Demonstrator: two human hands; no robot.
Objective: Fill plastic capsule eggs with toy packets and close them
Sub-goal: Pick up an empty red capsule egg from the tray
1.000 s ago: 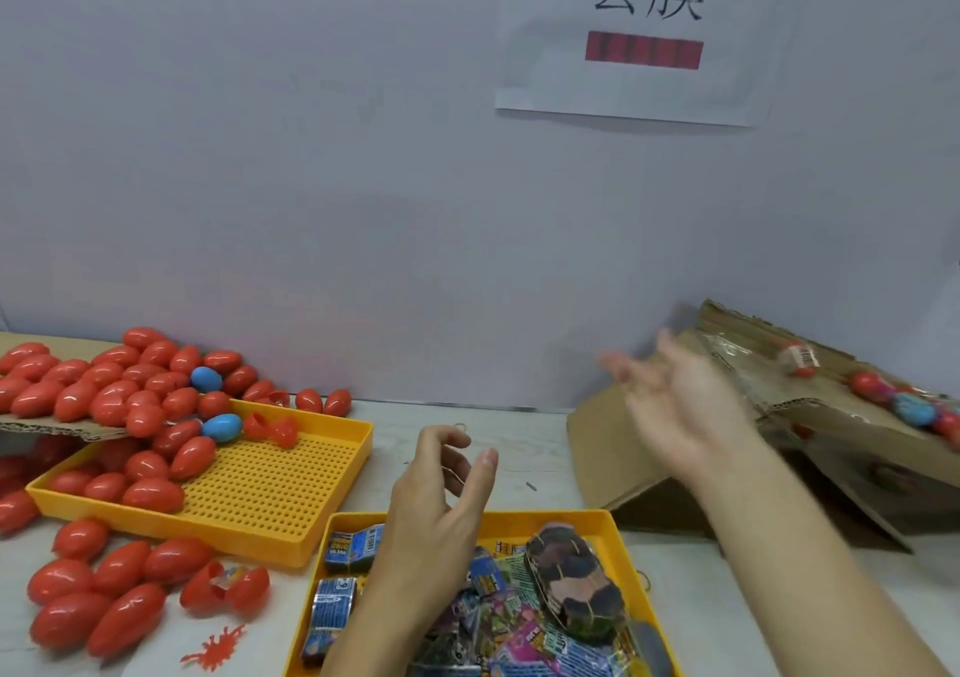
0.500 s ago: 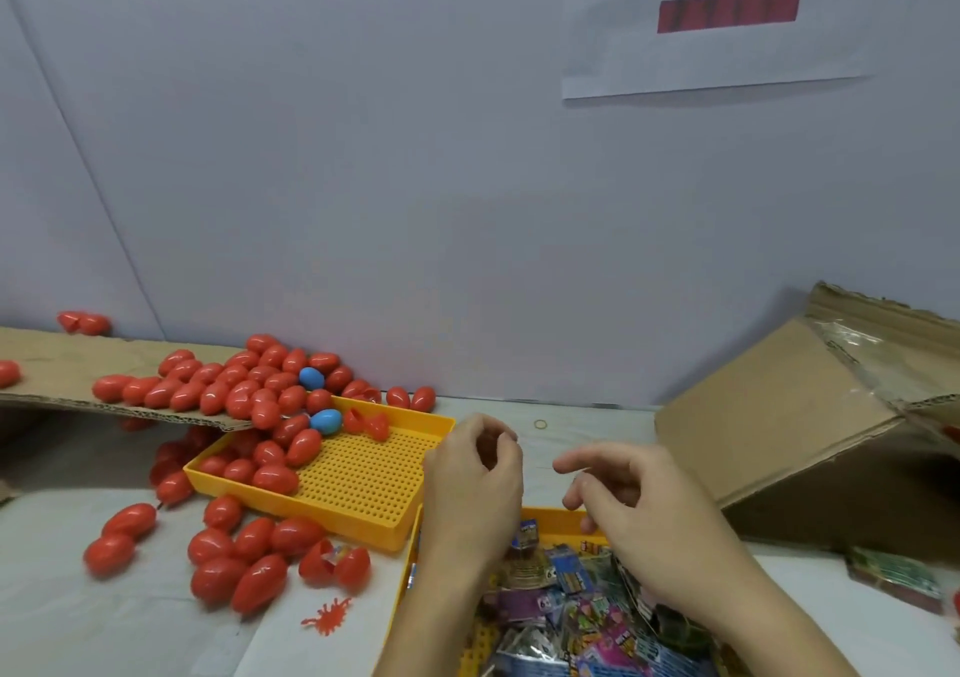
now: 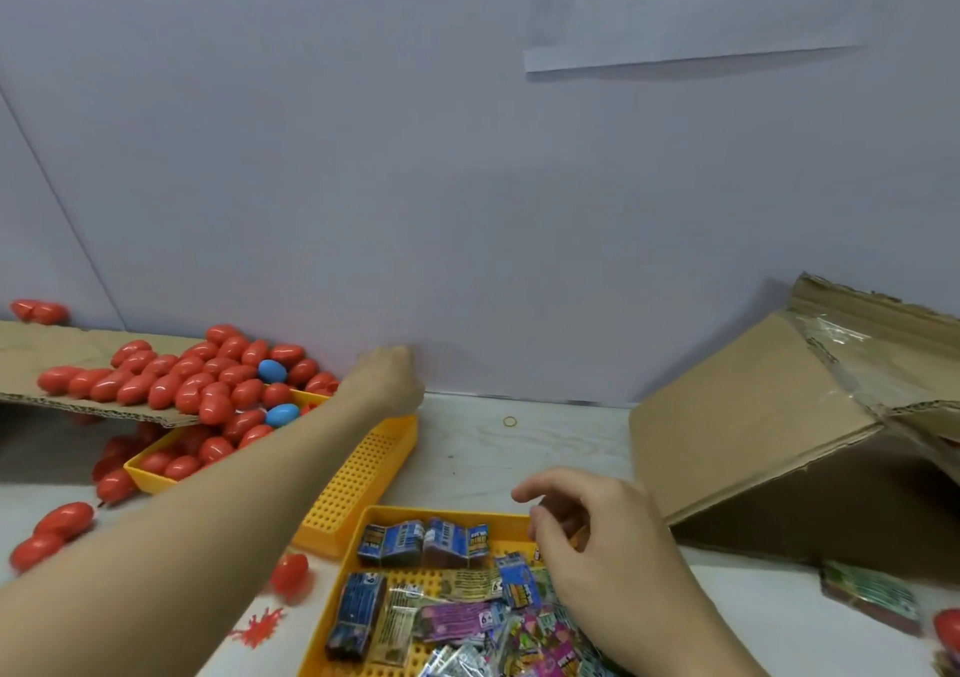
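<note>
My left hand (image 3: 387,377) reaches over the far corner of the perforated yellow tray (image 3: 363,473), knuckles toward me, fingers hidden, so I cannot tell whether it grips anything. My right hand (image 3: 597,536) hovers over the second yellow tray (image 3: 332,619), fingers loosely curled above the toy packets (image 3: 447,593) (nothing visibly pinched). Red capsule eggs (image 3: 197,380) heap on a cardboard sheet (image 3: 62,359) and spill into the perforated tray, two blue eggs (image 3: 272,370) among them. A tilted cardboard box (image 3: 753,416) stands at right.
</note>
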